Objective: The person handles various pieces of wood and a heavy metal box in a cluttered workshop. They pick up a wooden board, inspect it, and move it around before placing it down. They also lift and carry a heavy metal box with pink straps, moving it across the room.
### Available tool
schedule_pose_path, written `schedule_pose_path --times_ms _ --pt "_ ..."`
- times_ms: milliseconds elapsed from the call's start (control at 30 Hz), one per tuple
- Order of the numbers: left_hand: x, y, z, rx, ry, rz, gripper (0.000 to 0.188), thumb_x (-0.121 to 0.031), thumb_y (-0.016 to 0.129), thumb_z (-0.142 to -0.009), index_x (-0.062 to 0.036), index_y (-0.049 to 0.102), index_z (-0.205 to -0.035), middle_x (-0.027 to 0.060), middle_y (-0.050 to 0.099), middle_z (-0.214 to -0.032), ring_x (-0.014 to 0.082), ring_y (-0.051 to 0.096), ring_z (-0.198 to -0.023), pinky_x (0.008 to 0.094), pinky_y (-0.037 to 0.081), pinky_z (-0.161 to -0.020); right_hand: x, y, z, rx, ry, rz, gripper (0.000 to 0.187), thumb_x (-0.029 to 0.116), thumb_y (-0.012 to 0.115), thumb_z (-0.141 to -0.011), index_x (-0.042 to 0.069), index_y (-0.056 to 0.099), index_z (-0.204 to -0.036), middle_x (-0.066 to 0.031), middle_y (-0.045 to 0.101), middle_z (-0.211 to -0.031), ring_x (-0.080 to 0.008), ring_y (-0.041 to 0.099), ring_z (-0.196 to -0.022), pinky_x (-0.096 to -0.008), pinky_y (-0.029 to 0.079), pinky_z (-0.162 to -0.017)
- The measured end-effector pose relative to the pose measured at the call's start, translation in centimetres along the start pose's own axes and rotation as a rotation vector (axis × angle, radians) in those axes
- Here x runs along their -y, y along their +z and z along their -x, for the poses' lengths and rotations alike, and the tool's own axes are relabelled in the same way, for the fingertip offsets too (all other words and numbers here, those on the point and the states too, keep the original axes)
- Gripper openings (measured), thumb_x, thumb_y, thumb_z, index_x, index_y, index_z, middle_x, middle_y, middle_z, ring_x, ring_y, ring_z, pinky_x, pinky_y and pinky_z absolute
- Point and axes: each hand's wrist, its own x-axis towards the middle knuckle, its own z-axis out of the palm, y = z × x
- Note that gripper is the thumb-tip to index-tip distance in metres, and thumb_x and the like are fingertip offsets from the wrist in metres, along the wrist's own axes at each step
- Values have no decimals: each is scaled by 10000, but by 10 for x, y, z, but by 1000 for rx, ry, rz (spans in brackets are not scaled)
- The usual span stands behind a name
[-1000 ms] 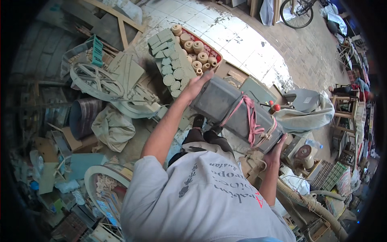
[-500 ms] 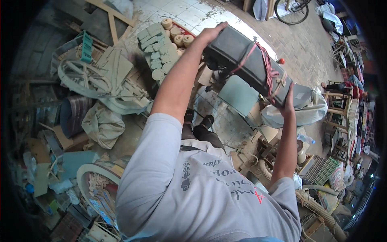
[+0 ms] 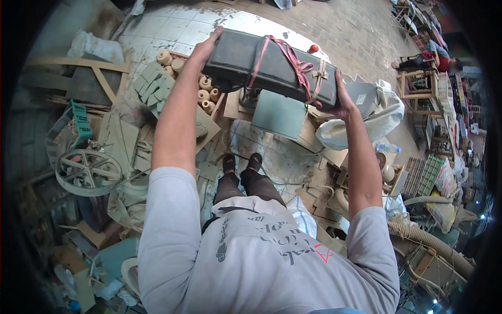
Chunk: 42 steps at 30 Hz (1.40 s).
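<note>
A long dark grey box-like case [image 3: 238, 55] is held out in front of me at arm's length. Pink cord [image 3: 293, 63] and a paler tie are wound round its right half. My left hand [image 3: 205, 48] grips its left end, and my right hand [image 3: 342, 99] is closed against its right end. Most of the fingers are behind the case. A small red knob or ball [image 3: 314, 48] shows just beyond its far edge; I cannot tell whether they are joined. Under the case is a grey-green flat panel [image 3: 278, 112].
Turned cream wooden pieces [image 3: 205, 96] and stacked greenish blocks [image 3: 155, 86] are at left, near a spoked wheel [image 3: 89, 171]. A white sack [image 3: 361, 128] stands right. Hoses [image 3: 434, 243] and scrap crowd the lower right. Another person [image 3: 434, 57] sits at the far right.
The case has shifted left in the picture and lies more level. The whole surroundings have turned in view, and both hands keep their hold on the case's ends.
</note>
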Motion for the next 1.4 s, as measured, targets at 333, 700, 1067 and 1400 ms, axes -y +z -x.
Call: schedule_pose_path --times_ms 333,700,1067,1400 --pt "-2 4 -53 55 60 49 982 -689 594 -688 109 447 -1240 247 512 -1217 281 505 -1124 346 373 -960 18 3 -19 -120 -48 135 960 833 337 -705 107 390 -1332 -149 500 -1226 -263 529 -1062 -462 415 -889" --pt "7 -11 -53 -232 127 -169 707 -639 552 -761 20 631 -1005 170 637 -986 234 595 -910 338 435 -838 28 -2 -50 -215 -76 177 938 830 407 -674 143 391 -1312 -121 500 -1202 -270 528 -1018 -529 428 -855" --pt "497 -45 52 -520 -406 788 114 -233 514 -870 -146 490 -800 -41 496 -693 100 463 -561 253 343 -448 15 6 -44 -483 -150 235 827 804 438 -682 198 437 -1245 -47 548 -1025 -188 541 -750 -471 466 -721" --pt "607 -7 -31 -730 -541 1385 309 -69 439 -887 -25 399 -1190 130 456 -1238 327 410 -1218 487 393 -965 8 -58 -41 -435 -791 1286 1216 -71 796 -514 160 55 -1449 -131 189 -1435 -301 284 -1271 -455 396 -973"
